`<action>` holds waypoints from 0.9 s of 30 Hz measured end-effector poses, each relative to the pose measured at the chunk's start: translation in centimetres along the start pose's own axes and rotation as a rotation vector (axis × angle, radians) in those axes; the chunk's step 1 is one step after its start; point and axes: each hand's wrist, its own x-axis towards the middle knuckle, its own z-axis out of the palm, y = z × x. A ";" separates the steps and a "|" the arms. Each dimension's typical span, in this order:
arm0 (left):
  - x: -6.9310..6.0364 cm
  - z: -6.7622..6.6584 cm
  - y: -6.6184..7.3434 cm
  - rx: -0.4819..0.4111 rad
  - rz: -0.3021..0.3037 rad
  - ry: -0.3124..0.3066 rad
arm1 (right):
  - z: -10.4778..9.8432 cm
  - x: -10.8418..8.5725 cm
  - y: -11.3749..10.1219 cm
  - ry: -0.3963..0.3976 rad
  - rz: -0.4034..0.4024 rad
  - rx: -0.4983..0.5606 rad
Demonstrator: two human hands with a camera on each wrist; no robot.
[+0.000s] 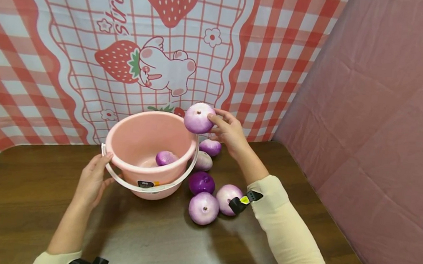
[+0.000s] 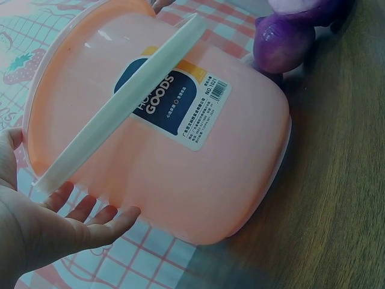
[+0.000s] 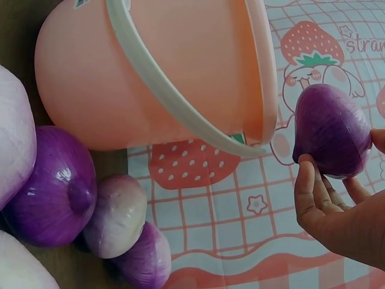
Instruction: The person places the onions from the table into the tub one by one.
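A pink bucket (image 1: 120,141) with a white handle (image 1: 153,189) hanging at its front stands on the table. My left hand (image 1: 91,178) grips its left rim, thumb over the edge; the left wrist view shows the fingers (image 2: 114,223) against the outer wall. Inside the bucket lies one purple onion (image 1: 166,158). Near the right rim, my right hand (image 1: 230,131) holds another onion (image 1: 199,118) between thumb and fingers, raised to about rim height. The right wrist view shows this onion (image 3: 332,131) apart from the bucket.
Several onions lie on the table right of the bucket, among them a dark purple onion (image 1: 202,183) and a pale onion (image 1: 204,208). A checked strawberry cloth (image 1: 279,50) hangs behind the brown table (image 1: 149,239). A pink cloth wall (image 1: 382,122) stands at the right.
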 end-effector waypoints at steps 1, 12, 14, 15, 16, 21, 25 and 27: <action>0.0 0.0 0.0 -0.003 0.002 0.001 | 0.1 0.0 0.0 -0.001 0.001 -0.002; 0.0 0.0 0.0 -0.002 0.020 -0.011 | 1.1 0.4 0.1 -0.012 0.004 -0.001; 0.1 0.0 0.0 0.003 0.019 -0.012 | 1.3 0.4 0.1 -0.009 0.005 -0.006; 0.1 0.0 0.0 0.004 0.017 -0.012 | 1.4 0.5 0.0 -0.008 0.004 -0.008; 0.1 0.0 0.0 0.005 0.017 -0.013 | 1.5 0.5 0.0 -0.008 0.003 -0.011; 0.1 0.0 0.0 0.007 0.016 -0.014 | 1.8 0.5 -0.1 -0.015 0.000 -0.037; 0.0 0.0 0.0 0.009 0.009 -0.006 | 2.2 0.7 -0.1 -0.021 0.003 -0.048; 0.1 0.1 0.0 0.013 0.008 -0.004 | 2.3 0.7 -0.1 -0.020 0.004 -0.053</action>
